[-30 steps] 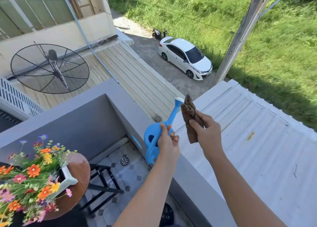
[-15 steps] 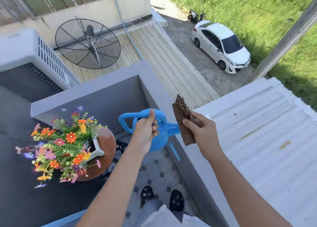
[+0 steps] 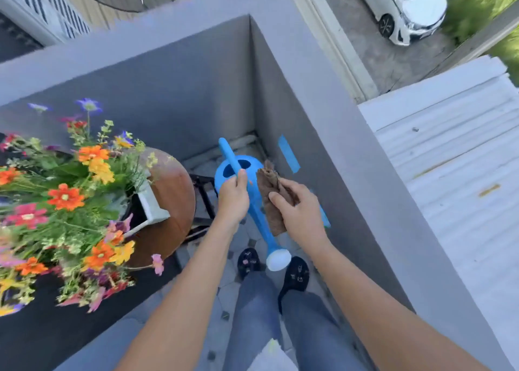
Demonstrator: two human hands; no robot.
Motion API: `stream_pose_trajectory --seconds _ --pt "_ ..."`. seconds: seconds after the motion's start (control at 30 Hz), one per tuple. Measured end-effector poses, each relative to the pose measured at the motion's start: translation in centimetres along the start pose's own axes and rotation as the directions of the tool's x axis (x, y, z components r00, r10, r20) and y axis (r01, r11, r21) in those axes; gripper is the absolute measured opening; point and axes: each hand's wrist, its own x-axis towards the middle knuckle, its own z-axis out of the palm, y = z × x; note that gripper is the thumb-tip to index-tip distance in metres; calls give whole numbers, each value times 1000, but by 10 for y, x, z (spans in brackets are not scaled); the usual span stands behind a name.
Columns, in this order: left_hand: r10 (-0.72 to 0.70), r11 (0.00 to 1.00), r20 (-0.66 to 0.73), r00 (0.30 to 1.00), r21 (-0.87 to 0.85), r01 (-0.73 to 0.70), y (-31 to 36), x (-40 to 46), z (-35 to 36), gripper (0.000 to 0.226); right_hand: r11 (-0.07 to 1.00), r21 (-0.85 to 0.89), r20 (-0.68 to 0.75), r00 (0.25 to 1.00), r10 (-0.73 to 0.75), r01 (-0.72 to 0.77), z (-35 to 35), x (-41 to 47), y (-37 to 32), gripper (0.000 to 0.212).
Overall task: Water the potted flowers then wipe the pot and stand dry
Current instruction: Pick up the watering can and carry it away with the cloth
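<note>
On the round table [image 3: 174, 191] at your left the potted flowers [image 3: 64, 199] wait unwatered, while your left hand [image 3: 233, 199], grip closed on the watering can [image 3: 238, 174], has swung it in from the wall, spout now toward you, and your right hand [image 3: 300, 210] pinches the cloth [image 3: 271, 199].

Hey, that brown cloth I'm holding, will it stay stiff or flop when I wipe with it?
The brown cloth looks soft: it bunches and creases inside the right hand, and its lower end hangs loose. It will probably flop, and seems light, since fingers and thumb alone hold it.

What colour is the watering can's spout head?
White, on the blue watering can; its spout head shows clearest in the head view.
</note>
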Motion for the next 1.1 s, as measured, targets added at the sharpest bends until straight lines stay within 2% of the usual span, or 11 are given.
stream_pose_trajectory --seconds 0.13,0.37,0.5,0.6,0.67,0.77,0.9,1.0,1.1 --pt "-70 997 -61 996 32 72 -85 82 54 47 980 49 -72 977 198 -195 48 65 102 36" --pt "-152 988 -44 987 22 153 -221 217 131 46 967 -44 -99 964 248 -253 100 155 276 41" --pt "-160 986 -4 987 55 160 -274 281 154 43 950 -119 -114 954 276 -289 121 187 338 52" --pt "-168 986 11 986 22 167 -304 317 168 40 930 -218 -167 950 264 -297 130 202 364 62" --pt "-177 983 17 984 47 176 -322 334 175 39 923 -291 -136 965 223 -254 131 209 376 70" --pt "-233 972 59 971 -10 234 -335 345 180 36 928 -335 -75 986 148 -164 128 219 389 78" --pt "-310 937 116 944 -133 324 -345 354 175 29 942 -326 -35 997 67 -75 130 230 393 70" --pt "-374 922 129 918 -58 384 -353 353 166 29 951 -308 -32 999 20 -29 133 238 388 62" --pt "-414 908 41 909 -47 416 -341 341 155 29 968 -251 23 1000 -11 16 139 243 376 62"
